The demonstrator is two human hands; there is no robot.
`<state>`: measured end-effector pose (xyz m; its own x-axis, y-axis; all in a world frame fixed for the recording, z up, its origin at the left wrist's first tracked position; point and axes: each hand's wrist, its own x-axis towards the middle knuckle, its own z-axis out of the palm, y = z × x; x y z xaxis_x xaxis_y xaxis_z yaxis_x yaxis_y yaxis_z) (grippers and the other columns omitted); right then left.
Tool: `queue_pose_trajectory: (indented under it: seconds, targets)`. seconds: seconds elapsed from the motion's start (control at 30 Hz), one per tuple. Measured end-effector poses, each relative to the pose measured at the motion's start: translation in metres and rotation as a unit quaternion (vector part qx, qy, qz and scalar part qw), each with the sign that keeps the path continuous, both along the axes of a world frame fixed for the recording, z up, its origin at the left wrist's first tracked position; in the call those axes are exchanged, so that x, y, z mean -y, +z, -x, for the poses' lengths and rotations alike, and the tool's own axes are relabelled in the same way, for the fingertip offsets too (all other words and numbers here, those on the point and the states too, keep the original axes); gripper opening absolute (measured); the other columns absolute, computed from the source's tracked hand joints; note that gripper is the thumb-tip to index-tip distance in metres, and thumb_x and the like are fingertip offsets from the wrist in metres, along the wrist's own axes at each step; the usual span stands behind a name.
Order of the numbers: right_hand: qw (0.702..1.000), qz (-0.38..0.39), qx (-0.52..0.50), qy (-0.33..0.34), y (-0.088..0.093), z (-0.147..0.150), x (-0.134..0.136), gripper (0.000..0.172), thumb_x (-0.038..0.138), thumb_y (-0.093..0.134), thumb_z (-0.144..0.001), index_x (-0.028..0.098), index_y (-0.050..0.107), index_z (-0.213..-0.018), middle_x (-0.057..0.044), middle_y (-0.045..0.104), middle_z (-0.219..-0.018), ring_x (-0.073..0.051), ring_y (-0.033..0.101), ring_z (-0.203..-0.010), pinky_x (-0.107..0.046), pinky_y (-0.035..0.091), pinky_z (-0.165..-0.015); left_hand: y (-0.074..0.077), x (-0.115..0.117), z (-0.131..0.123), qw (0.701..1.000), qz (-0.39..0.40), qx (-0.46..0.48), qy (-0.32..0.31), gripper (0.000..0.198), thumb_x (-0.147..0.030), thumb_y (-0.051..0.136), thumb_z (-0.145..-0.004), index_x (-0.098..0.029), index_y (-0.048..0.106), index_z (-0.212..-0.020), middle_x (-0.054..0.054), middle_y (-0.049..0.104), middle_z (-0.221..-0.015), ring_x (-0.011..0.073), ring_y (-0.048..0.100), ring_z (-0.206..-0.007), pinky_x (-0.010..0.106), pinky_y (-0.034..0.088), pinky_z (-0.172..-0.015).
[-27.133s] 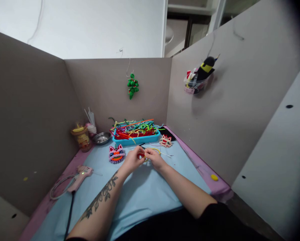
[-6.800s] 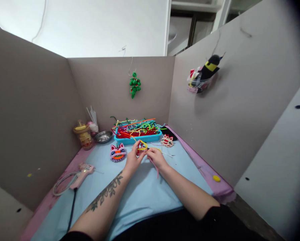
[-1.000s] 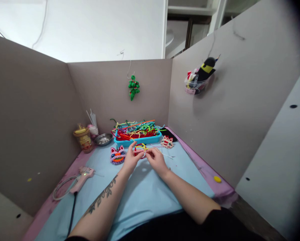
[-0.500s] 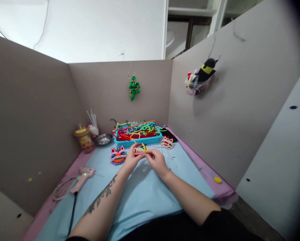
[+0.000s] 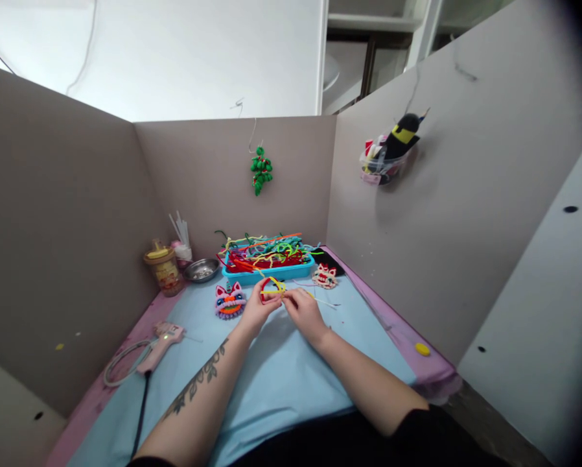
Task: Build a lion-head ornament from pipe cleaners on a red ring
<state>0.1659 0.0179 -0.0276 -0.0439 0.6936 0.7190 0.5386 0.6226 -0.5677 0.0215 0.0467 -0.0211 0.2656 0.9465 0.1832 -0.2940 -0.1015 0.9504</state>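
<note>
My left hand (image 5: 256,311) is closed on a small loop of red and yellow pipe cleaners (image 5: 271,292), held just above the table in front of the tray. Pinched at the loop's right side are the fingers of my right hand (image 5: 305,312), on a yellow pipe cleaner strand. The fingertips partly cover where the strands meet. Left of my left hand lies a purple and pink pipe-cleaner animal face (image 5: 229,302) with an orange mouth. Beyond my right hand is a cream and red pipe-cleaner face (image 5: 325,276).
A blue tray (image 5: 245,279) heaped with colourful pipe cleaners stands at the back. To its left are a metal bowl (image 5: 202,270) and a lidded cup (image 5: 164,271). A pink glue gun (image 5: 162,344) with its cord lies at left. A yellow disc (image 5: 422,349) lies at right.
Both hands stay almost in place. The yellow strands in the loop have shifted slightly between my fingers, and the red part shows at a different angle.
</note>
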Motion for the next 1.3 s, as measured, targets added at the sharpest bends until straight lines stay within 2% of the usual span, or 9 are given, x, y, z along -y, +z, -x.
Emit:
queue_pose_trajectory:
  seconds: [0.13, 0.3, 0.43, 0.63, 0.83, 1.0, 1.3]
  targets:
    - [0.999, -0.01, 0.051, 0.003, -0.001, -0.003, -0.003, 0.017, 0.02, 0.045, -0.085, 0.02, 0.061, -0.09, -0.005, 0.06, -0.082, -0.018, 0.056, -0.08, -0.031, 0.045, -0.074, 0.004, 0.003, 0.0, 1.0, 0.019, -0.012, -0.012, 0.066, -0.034, 0.074, -0.062, -0.016, 0.045, -0.119, 0.01, 0.067, -0.094, 0.0203, 0.064, -0.083, 0.035, 0.048, -0.078]
    - [0.992, -0.033, 0.118, 0.002, -0.006, -0.004, -0.007, 0.02, 0.02, 0.044, -0.086, 0.021, 0.063, -0.091, -0.006, 0.059, -0.081, -0.018, 0.057, -0.077, -0.03, 0.045, -0.073, -0.001, -0.003, 0.004, 0.996, 0.009, -0.059, 0.072, 0.063, -0.036, 0.075, -0.06, -0.014, 0.048, -0.112, 0.007, 0.067, -0.08, 0.0181, 0.064, -0.073, 0.03, 0.049, -0.07]
    - [0.984, -0.021, 0.174, -0.009, -0.01, -0.003, -0.009, 0.018, 0.021, 0.047, -0.085, 0.022, 0.063, -0.093, -0.006, 0.059, -0.08, -0.018, 0.056, -0.076, -0.029, 0.046, -0.07, -0.009, -0.009, 0.006, 0.991, 0.008, -0.087, 0.097, 0.061, -0.035, 0.074, -0.06, -0.015, 0.048, -0.112, 0.004, 0.066, -0.073, 0.0168, 0.063, -0.067, 0.028, 0.049, -0.064]
    - [0.979, -0.032, 0.203, -0.015, -0.01, -0.004, -0.009, 0.019, 0.019, 0.044, -0.086, 0.02, 0.063, -0.091, -0.007, 0.059, -0.079, -0.018, 0.057, -0.075, -0.029, 0.045, -0.068, -0.007, -0.008, 0.007, 0.993, 0.016, -0.085, 0.081, 0.062, -0.034, 0.077, -0.058, -0.015, 0.05, -0.111, 0.004, 0.065, -0.069, 0.0173, 0.063, -0.063, 0.027, 0.048, -0.059]
    - [0.97, -0.044, 0.238, -0.022, -0.008, -0.003, -0.007, 0.021, 0.018, 0.044, -0.085, 0.019, 0.062, -0.094, -0.008, 0.059, -0.081, -0.018, 0.056, -0.071, -0.028, 0.044, -0.062, -0.004, -0.008, 0.009, 0.994, 0.069, -0.064, 0.058, 0.065, -0.034, 0.078, -0.055, -0.014, 0.049, -0.11, 0.007, 0.067, -0.073, 0.021, 0.066, -0.068, 0.032, 0.05, -0.065]
    - [0.969, -0.035, 0.241, -0.035, -0.008, -0.003, -0.006, 0.02, 0.018, 0.042, -0.086, 0.017, 0.061, -0.089, -0.008, 0.058, -0.081, -0.018, 0.056, -0.07, -0.028, 0.044, -0.062, -0.006, -0.01, 0.011, 0.99, 0.017, -0.109, 0.085, 0.065, -0.03, 0.077, -0.056, -0.013, 0.049, -0.113, 0.005, 0.067, -0.068, 0.018, 0.064, -0.065, 0.027, 0.048, -0.06]
    - [0.975, -0.034, 0.214, -0.041, -0.007, -0.003, -0.007, 0.017, 0.02, 0.042, -0.088, 0.017, 0.059, -0.088, -0.007, 0.058, -0.081, -0.018, 0.057, -0.077, -0.028, 0.046, -0.068, -0.012, -0.015, 0.009, 0.991, -0.014, -0.102, 0.086, 0.066, -0.028, 0.073, -0.059, -0.012, 0.046, -0.117, -0.001, 0.059, -0.06, 0.0134, 0.058, -0.056, 0.024, 0.046, -0.056]
